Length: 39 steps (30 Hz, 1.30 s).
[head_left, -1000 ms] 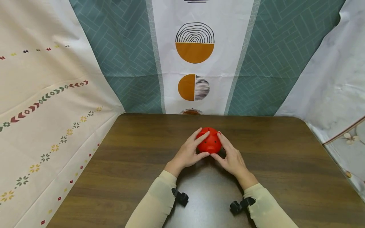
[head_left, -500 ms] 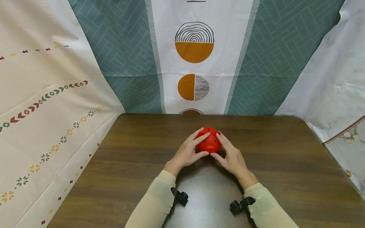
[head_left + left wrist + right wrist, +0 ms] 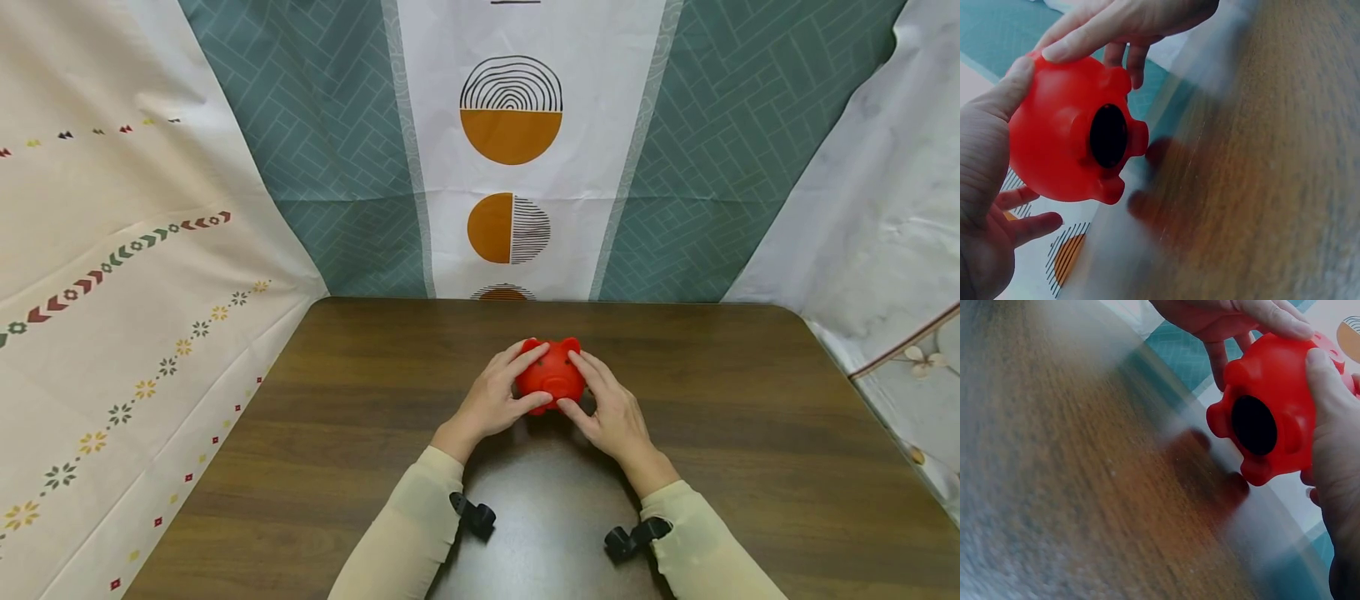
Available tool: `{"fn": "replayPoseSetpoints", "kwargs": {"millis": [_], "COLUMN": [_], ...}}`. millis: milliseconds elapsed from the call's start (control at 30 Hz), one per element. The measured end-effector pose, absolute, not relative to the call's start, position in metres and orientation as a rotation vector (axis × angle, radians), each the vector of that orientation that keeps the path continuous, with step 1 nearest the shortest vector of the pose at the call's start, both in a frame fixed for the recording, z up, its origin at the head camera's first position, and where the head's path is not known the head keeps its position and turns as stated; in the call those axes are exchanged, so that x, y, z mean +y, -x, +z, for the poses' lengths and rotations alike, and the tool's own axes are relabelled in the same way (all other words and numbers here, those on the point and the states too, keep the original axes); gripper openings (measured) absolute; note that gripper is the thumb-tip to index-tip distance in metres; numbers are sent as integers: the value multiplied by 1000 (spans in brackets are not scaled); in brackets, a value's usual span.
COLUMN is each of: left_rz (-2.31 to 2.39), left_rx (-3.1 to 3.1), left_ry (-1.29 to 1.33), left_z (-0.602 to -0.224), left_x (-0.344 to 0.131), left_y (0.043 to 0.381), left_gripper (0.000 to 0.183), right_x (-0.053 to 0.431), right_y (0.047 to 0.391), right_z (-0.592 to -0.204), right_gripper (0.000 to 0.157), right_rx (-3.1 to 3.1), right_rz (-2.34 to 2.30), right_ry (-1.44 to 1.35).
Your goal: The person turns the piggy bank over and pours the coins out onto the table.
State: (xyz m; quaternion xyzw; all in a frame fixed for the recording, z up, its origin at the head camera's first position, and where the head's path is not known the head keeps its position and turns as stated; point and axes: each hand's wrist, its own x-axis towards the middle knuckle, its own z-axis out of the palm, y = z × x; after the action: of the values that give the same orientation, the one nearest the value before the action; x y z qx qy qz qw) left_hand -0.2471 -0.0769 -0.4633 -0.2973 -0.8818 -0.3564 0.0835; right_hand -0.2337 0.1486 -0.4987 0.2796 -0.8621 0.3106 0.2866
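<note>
A red piggy bank [image 3: 555, 373] is held up between both hands near the middle of the table. Its face, snout and ears point towards me, tipped back. My left hand [image 3: 491, 398] grips its left side, thumb low by the snout and fingers over the upper side. On the opposite side my right hand [image 3: 611, 417] grips it in the same way. From below, the left wrist view shows the black round plug [image 3: 1109, 135] in the belly and stubby feet [image 3: 1110, 189]. These feet appear slightly apart from their reflections in the tabletop.
The brown wooden table [image 3: 300, 467] spreads around the hands, its far edge against a teal and white patterned curtain [image 3: 345, 150]. Light cloths hang at the left [image 3: 150, 275] and right [image 3: 862, 208]. Black wrist mounts [image 3: 474, 517] sit on both sleeves.
The piggy bank has tilted back: its snout has risen, its ears and a foot now show, and the top slot is out of sight. Both hands stay nearly in place.
</note>
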Motion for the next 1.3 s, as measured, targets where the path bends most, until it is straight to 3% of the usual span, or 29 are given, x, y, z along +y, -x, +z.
{"fn": "replayPoseSetpoints", "kwargs": {"millis": [633,900,1300], "left_rz": [-1141,-1092,-1161], "left_rx": [-2664,-2573,-2479], "left_ry": [860,923,931], "left_z": [-464,-462,-464], "left_x": [-74,-70,-69], "left_y": [245,245,243], "left_gripper": [73,81,66], "right_x": [142,142,144], "right_y": [230,232,232], "right_z": [-498,-498,-497], "right_gripper": [95,92,91], "right_rx": [-2384,-2365,-2403], "right_rz": [983,938,953], "right_ry": [-708,-713,-685]}}
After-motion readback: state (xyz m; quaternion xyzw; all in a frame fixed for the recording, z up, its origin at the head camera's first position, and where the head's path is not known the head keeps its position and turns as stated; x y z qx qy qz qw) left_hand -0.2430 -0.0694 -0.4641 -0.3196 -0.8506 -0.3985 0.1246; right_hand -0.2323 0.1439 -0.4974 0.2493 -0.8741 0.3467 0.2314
